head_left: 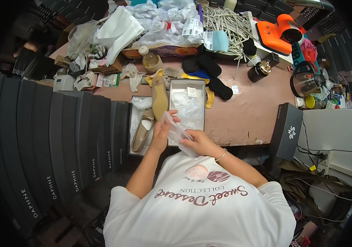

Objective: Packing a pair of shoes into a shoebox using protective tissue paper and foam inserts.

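A translucent plastic bag (179, 132) stretches between my hands above the table's front edge. My left hand (162, 132) holds its upper left end, fingers partly extended and partly behind the film. My right hand (201, 143), wearing a bracelet, pinches its lower right side between thumb and fingers. Just left lies an open shoe box (133, 108) with a tan slip-on shoe (142, 136) in it. A second shoe (159, 98) lies sole up between this box and an open box part (204, 103) lined with crumpled clear plastic.
Dark shoe boxes (65, 136) stand stacked on my left; another dark box (285, 131) stands right. Black cloth pieces (209, 68), a glue jar (151, 61), a black jar (259, 72), white sticks (227, 31), an orange device (275, 35) and a glass pot (305, 82) crowd the table's back.
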`<state>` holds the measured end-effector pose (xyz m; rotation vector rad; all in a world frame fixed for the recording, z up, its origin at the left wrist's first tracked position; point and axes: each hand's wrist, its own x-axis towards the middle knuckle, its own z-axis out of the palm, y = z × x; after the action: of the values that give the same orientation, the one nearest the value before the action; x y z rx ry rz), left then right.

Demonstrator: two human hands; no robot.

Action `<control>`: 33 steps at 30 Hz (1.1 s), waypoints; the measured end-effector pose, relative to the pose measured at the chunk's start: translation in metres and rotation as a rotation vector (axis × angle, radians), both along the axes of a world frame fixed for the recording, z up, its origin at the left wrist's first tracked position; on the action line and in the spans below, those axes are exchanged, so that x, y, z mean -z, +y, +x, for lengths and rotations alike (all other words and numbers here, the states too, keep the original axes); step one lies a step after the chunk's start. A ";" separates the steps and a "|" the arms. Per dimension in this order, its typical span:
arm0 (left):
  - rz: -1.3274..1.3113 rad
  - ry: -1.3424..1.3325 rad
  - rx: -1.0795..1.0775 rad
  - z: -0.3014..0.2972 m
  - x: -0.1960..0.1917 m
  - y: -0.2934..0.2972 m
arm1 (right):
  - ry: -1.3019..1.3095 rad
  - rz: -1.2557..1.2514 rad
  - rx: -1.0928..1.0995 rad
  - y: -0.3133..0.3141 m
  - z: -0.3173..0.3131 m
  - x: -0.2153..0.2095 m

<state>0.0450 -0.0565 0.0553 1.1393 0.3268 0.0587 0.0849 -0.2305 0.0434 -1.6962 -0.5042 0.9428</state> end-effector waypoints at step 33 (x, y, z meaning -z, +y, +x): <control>0.249 -0.168 0.002 -0.002 -0.007 0.010 | -0.905 0.020 -0.001 0.022 0.031 -0.022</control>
<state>0.0433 -0.0463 0.0618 1.3717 0.1720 0.1969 0.1160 -0.2082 0.0652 -2.0485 -1.0891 0.1083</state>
